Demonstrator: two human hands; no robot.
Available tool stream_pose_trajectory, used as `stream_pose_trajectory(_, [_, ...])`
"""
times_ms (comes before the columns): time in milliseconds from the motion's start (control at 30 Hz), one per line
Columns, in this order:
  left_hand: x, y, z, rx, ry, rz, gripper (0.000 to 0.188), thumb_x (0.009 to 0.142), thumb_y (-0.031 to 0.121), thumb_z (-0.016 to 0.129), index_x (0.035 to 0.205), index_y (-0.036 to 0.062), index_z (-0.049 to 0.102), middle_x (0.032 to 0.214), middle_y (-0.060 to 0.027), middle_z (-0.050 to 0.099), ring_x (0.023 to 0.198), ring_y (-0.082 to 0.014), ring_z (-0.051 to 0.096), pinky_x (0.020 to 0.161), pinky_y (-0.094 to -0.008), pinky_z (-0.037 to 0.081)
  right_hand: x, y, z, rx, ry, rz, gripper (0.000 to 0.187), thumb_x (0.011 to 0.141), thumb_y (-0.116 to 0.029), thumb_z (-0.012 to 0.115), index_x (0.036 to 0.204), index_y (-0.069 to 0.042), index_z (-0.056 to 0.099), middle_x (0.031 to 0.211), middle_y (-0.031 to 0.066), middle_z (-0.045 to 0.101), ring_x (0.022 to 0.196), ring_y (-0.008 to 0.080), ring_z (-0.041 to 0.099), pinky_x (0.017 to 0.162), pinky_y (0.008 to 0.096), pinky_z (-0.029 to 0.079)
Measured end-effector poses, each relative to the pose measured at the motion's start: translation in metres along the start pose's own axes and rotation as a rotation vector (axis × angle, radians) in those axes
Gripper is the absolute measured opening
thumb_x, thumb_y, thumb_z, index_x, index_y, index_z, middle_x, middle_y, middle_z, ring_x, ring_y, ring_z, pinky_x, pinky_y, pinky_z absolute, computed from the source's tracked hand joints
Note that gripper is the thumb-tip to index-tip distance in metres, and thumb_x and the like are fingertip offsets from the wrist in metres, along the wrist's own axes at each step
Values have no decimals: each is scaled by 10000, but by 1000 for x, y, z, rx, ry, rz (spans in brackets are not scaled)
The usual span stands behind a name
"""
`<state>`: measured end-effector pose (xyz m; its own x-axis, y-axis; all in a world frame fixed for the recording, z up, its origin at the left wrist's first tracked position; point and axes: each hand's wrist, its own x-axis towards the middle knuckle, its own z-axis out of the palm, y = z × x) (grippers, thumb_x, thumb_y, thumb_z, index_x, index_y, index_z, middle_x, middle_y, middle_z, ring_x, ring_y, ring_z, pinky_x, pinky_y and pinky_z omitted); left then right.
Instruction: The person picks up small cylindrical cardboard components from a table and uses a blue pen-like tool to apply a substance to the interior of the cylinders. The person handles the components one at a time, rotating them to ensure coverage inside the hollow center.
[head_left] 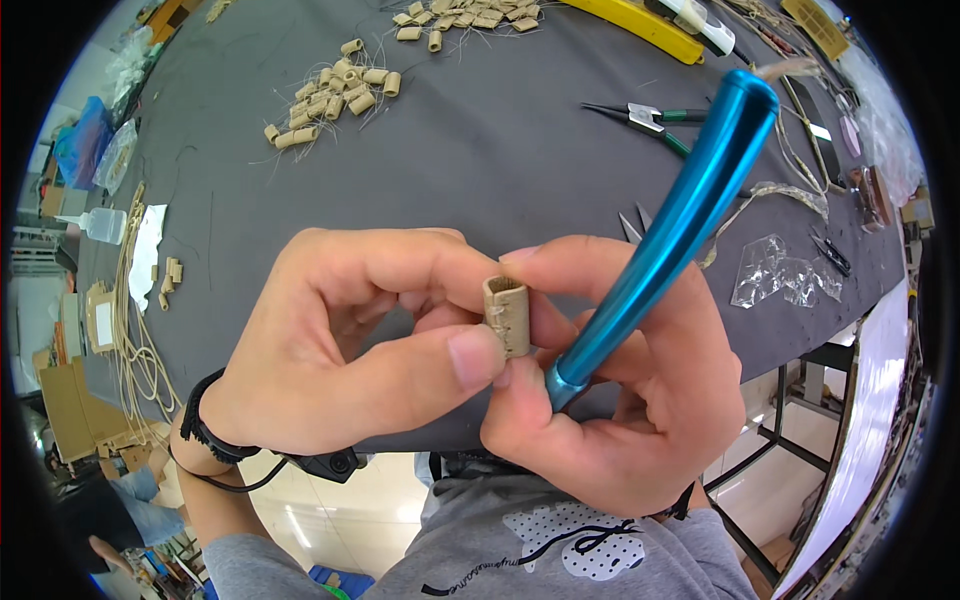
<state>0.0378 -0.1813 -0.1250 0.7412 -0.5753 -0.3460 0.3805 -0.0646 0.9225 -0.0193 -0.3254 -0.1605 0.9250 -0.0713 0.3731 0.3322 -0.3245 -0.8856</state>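
A small beige stitched tube (509, 318), open at its top end, stands upright between my hands. My left hand (350, 340) is closed, pinching the tube between thumb and forefinger. My right hand (650, 400) is curled round a shiny blue tool handle (665, 235) that slants up to the right. Its fingertips also meet the tube's right side. The tool's working end is hidden by my fingers, so I cannot make out its kind. Thread stitches run down the tube's side facing me.
On the grey table (420, 180) lie a pile of similar tubes (335, 95) with loose threads and another pile (470, 15) behind. Green-handled pliers (645, 118), a yellow tool (640, 28) and clear plastic (780, 275) lie right. A squeeze bottle (100, 225) and beige cord (135, 340) lie left.
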Motion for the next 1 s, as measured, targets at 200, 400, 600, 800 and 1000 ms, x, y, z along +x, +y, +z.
stream_pose_trajectory(200, [3,3,-1,33,-17,-43,383,663,258,669,849,-59,558,775,-106,595,730,-158,582,691,-256,459,-1,0,1,21,-1,34,357,617,39,619,956,35,505,819,80,584,701,131,597,563,190,481])
stream_pose_trajectory(400, [5,-8,-2,-76,-28,-18,451,665,298,677,896,-66,544,818,-113,585,715,-161,578,664,-262,472,-1,-7,-4,75,-64,213,364,621,41,607,962,25,484,841,85,581,720,136,597,600,203,482])
stream_pose_trajectory(600, [10,-22,-5,-102,-68,58,498,680,330,672,957,-61,534,795,-98,582,649,-121,554,531,-206,431,-1,-4,-4,114,-60,233,372,620,43,599,970,16,476,869,92,581,744,130,593,600,191,462])
stream_pose_trajectory(800, [12,-17,-6,-31,-114,-10,493,710,352,640,958,-58,523,784,-88,563,513,-58,447,434,-173,301,5,-2,-20,237,-140,263,386,622,28,609,982,55,472,864,104,584,588,73,563,503,157,423])
stream_pose_trajectory(1000, [14,-24,-7,-17,-152,54,447,730,348,616,916,-49,527,741,-63,525,477,-48,404,430,-179,278,11,30,-26,777,32,-46,435,812,-263,426,1114,32,320,754,152,509,352,105,428,267,210,373])
